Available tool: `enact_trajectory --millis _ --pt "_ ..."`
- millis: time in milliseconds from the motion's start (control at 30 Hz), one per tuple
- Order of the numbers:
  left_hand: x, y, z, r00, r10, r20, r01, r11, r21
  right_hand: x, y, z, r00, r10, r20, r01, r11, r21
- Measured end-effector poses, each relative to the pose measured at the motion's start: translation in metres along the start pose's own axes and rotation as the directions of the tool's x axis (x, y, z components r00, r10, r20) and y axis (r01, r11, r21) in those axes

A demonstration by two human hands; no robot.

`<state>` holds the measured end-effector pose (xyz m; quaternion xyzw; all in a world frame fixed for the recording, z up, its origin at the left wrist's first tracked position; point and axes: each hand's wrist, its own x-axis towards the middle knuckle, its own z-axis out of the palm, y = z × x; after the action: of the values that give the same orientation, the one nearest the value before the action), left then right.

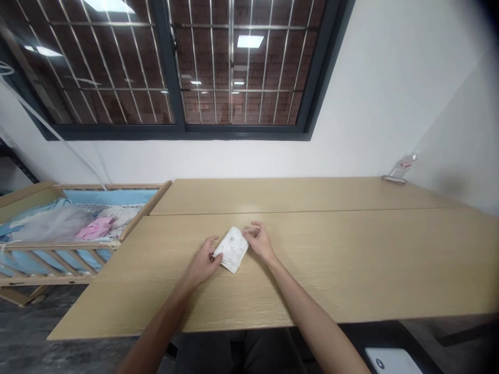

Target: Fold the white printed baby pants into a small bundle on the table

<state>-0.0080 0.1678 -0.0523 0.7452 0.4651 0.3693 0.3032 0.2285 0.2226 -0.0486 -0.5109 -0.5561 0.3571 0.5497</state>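
A small white folded cloth-like piece [233,248] with a faint grey print is tilted above or against the wooden table in front of me. Several layers show along its lower edge; whether it is cloth or a diaper I cannot tell. My left hand [205,261] grips its lower left corner, thumb on top and fingers behind the edge. At the upper right edge, my right hand [259,241] has thumb and index finger pinched together on the piece, while its other fingers curl loosely.
The wooden table [331,259] spans the front, with a seam towards the back. A clear bottle [403,165] leans at its far right corner. To the left is a wooden crib [62,251] with bedding. A white device [392,360] lies below the front edge, right.
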Motion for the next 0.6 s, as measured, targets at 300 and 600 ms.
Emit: enact_trajectory --millis 300,600 --pt "-0.004 0.008 -0.001 0.987 0.100 0.126 -0.126 0.967 0.221 -0.003 0.008 0.004 0.992 -0.081 0.099 0.092 0.989 -0.119" --pt "-0.007 0.022 0.001 0.985 0.166 -0.054 -0.134 0.918 0.372 -0.015 -0.013 -0.001 0.970 -0.212 0.120 0.238 0.928 -0.288"
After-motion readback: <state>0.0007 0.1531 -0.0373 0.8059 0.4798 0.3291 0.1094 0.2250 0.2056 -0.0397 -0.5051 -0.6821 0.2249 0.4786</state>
